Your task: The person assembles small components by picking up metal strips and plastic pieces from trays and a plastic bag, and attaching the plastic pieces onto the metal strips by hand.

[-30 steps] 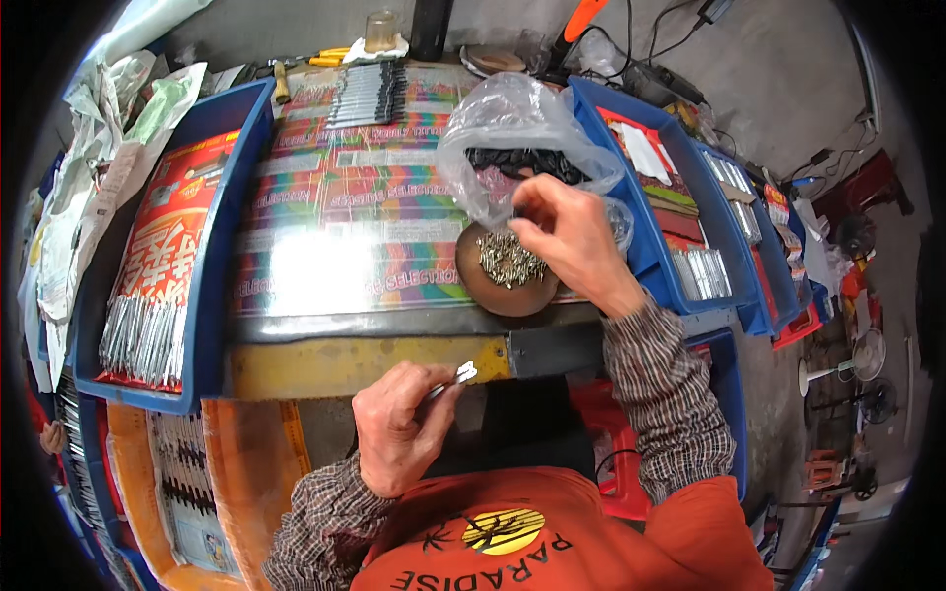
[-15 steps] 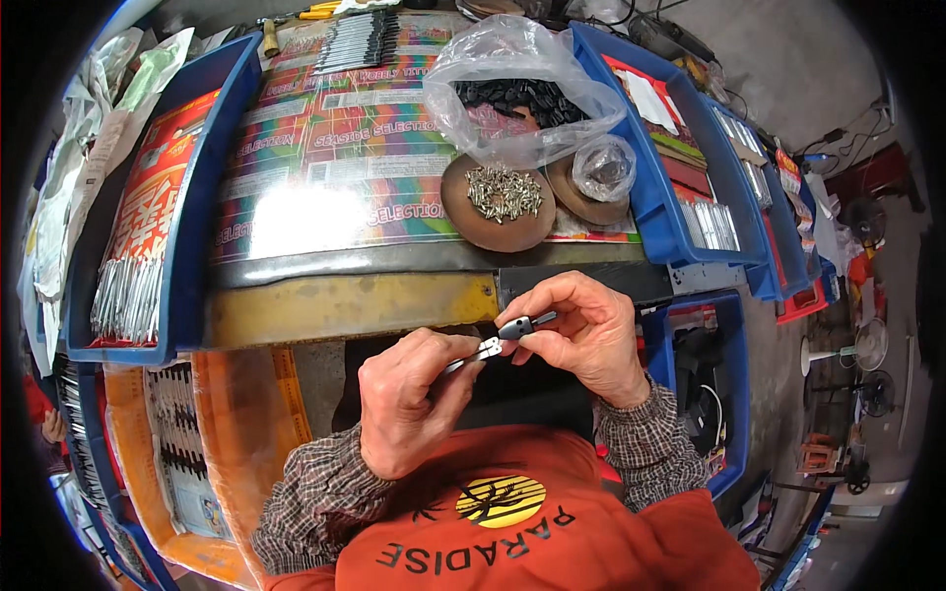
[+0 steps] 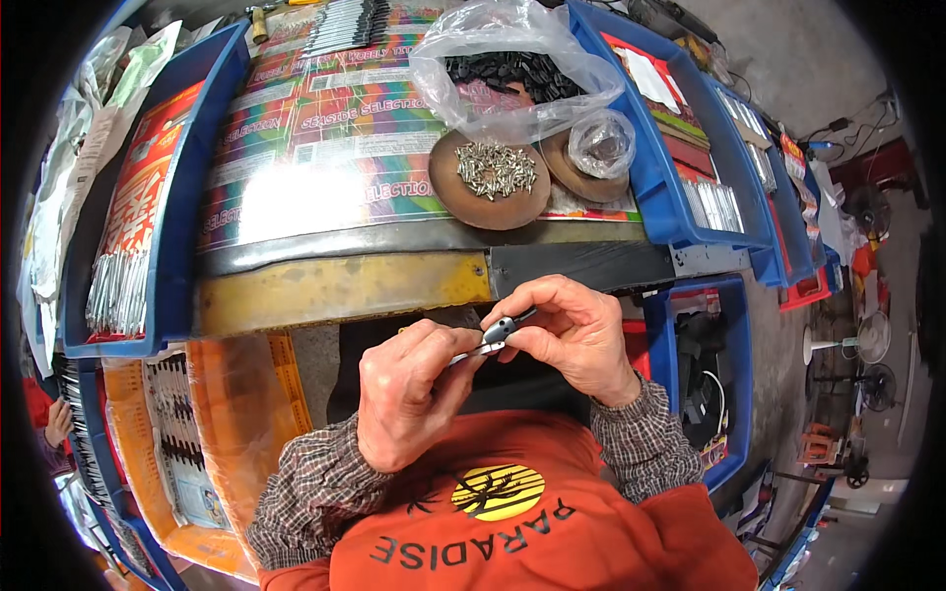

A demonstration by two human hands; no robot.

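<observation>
In front of my chest, the fingertips of my left hand (image 3: 409,389) pinch a slim silver metal piece (image 3: 478,352). My right hand (image 3: 583,340) grips a small dark grey part with holes (image 3: 501,330), its thin black stem sticking out between thumb and forefinger. The two parts meet end to end at my fingertips; whether they are joined I cannot tell. Beyond my hands, a round brown dish (image 3: 448,202) carries a heap of small metal pins (image 3: 493,170). Behind it a clear plastic bag (image 3: 431,87) lies open around many black pieces (image 3: 517,77).
At the left stands a blue tray (image 3: 179,231) with silver strips (image 3: 116,294). Another blue tray (image 3: 645,163) is at the right of the bench (image 3: 345,286). Below the bench are an orange-lined box (image 3: 232,394) and a blue bin (image 3: 741,345). A person's hand (image 3: 59,422) shows at far left.
The dark grey part has turned in my right fingers and its holed face has tipped toward the silver piece. The bench appears slightly higher in view.
</observation>
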